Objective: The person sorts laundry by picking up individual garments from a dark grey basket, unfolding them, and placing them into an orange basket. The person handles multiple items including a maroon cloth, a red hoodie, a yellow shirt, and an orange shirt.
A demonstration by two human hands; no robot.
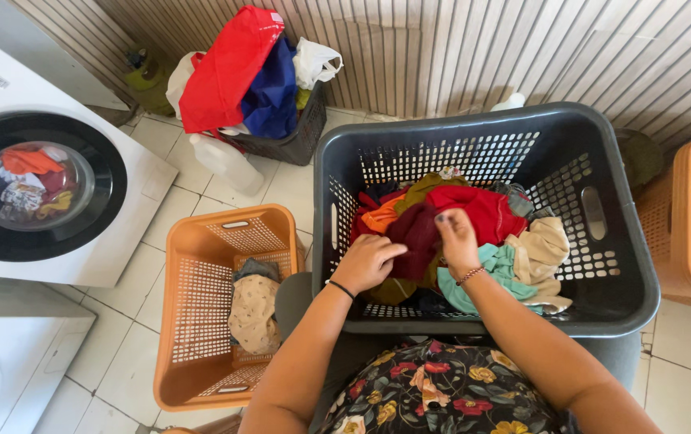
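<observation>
Both hands were down in the big grey laundry basket (611,265) on the person's lap, working on a dark maroon garment (416,235) at the top of the mixed pile. The left hand (368,262) was curled shut on its lower edge, and the right hand (455,239) was pinching the upper edge between fingertips, so both grips were closed on cloth. It looked like the pick-and-sort stage, with one piece getting pulled free from the red, orange and teal stuff around it. The next move probably needed a clean lift so the neighbours didn't drag along. An orange basket (200,321) on the floor just left already held a beige piece (254,312), and the washing machine (80,209) sat further left.
</observation>
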